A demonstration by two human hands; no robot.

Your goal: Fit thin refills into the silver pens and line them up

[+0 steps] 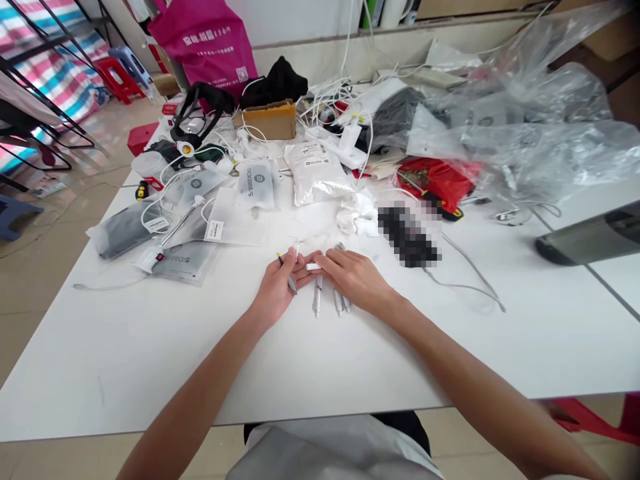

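- Hands: the left hand (274, 290) and right hand (354, 280) are together, their fingertips meeting above the near half of the desk (125, 373).
- Left hand: curled, with a slim grey rod with a yellow tip (290, 283) held across the fingers.
- Right hand: palm down, fingers extended beside a small white piece (313, 267); whether it is gripped cannot be told.
- Beneath the hands: slender white syringe-like tubes (318, 297) lie on the desk, close together and roughly parallel.
- Appearance: the tubes are narrow and pale, with darker grey parts; finer detail is too small to tell.
- Handling (judgement): parts this slim are best pinched at the fingertips, low over the desk, where a slip would not carry them far.
- Just beyond the fingertips: crumpled white tissue (356, 217) and a white printed sachet (316, 175).
- To the left: translucent printed pouches (256, 185) and a grey packet (125, 230).
- To the right: a pixelated, unidentifiable object (407, 235) with a pale cable (473, 287).
- Far side: a red bag (435, 177), clear plastic sheeting (525, 127), a cardboard box (265, 121) and tangled white cables (325, 110).
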